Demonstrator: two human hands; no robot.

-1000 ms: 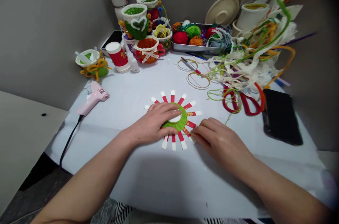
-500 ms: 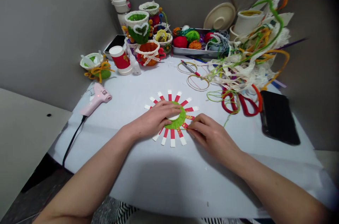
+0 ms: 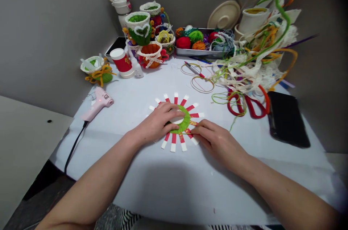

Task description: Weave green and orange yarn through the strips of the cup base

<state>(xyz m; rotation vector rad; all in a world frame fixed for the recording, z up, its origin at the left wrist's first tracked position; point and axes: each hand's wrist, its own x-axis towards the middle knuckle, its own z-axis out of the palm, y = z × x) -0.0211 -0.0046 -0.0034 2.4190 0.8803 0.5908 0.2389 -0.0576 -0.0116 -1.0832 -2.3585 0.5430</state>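
A paper cup cut into splayed red and white strips (image 3: 173, 143) lies spread like a sun on the table. Around its white base (image 3: 177, 120) runs a band of woven green yarn (image 3: 185, 121). My left hand (image 3: 161, 121) rests over the left side, its thumb and fingers holding the cup's middle. At the right edge of the strips, my right hand (image 3: 212, 134) is closed in a pinch on a strand of green yarn (image 3: 187, 133), which stretches from the band to the fingertips. Part of the cup is hidden under my left hand.
A pink glue gun (image 3: 98, 105) with a black cord lies left. Red-handled scissors (image 3: 247, 107), loose green yarn (image 3: 225, 98) and a black phone (image 3: 288, 119) lie right. Behind are decorated cups (image 3: 138, 29), a tray of yarn balls (image 3: 201, 53) and piled lace (image 3: 241, 74).
The cut cup has turned slightly clockwise under my left hand. My right hand keeps its pinch on the green yarn and has hardly moved. The view has shifted a little.
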